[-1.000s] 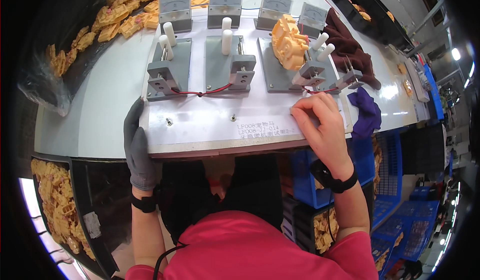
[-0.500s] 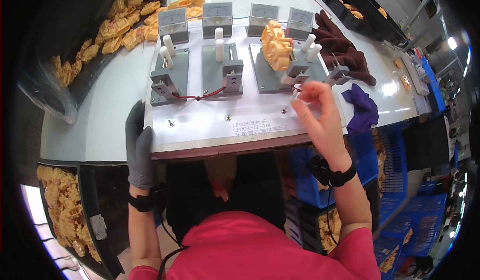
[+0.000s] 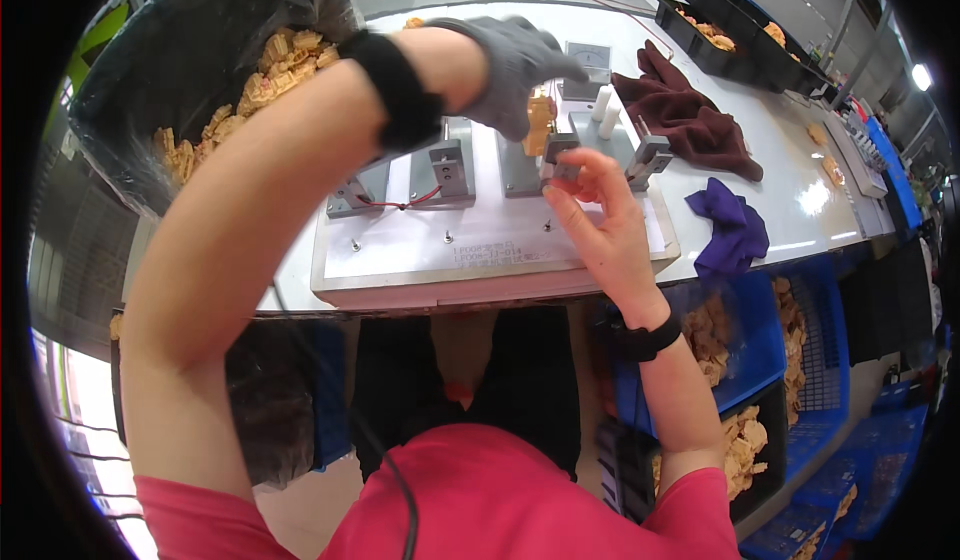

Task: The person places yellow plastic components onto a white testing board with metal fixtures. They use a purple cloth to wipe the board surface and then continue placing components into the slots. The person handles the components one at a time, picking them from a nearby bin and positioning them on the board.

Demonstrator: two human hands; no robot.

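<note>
My left hand [image 3: 510, 72], in a grey glove, reaches across the board over a yellow-orange plastic part [image 3: 541, 125]. Its fingers are spread, the thumb beside the part; whether it touches cannot be seen. The part stands on a grey test fixture [image 3: 517, 172]. At the fixture's front, by a small grey block [image 3: 562, 143], my bare right hand [image 3: 605, 222] has its thumb and forefinger curled together. What lies between those fingertips is too small to make out. White pegs [image 3: 604, 108] rise from the fixture to the right. My left forearm hides much of the left fixtures.
Small toggle switches [image 3: 448, 237] line the board's front. A meter [image 3: 588, 60] stands behind. A brown cloth [image 3: 680, 110] and purple cloth [image 3: 727, 225] lie right. Yellow parts fill a plastic-lined bin [image 3: 130, 100] at left and blue crates [image 3: 755, 360] at lower right.
My left hand has left the board's left edge and swung up and right over the yellow part. My right hand has shifted slightly left and stays by the fixture's front. The view has shifted.
</note>
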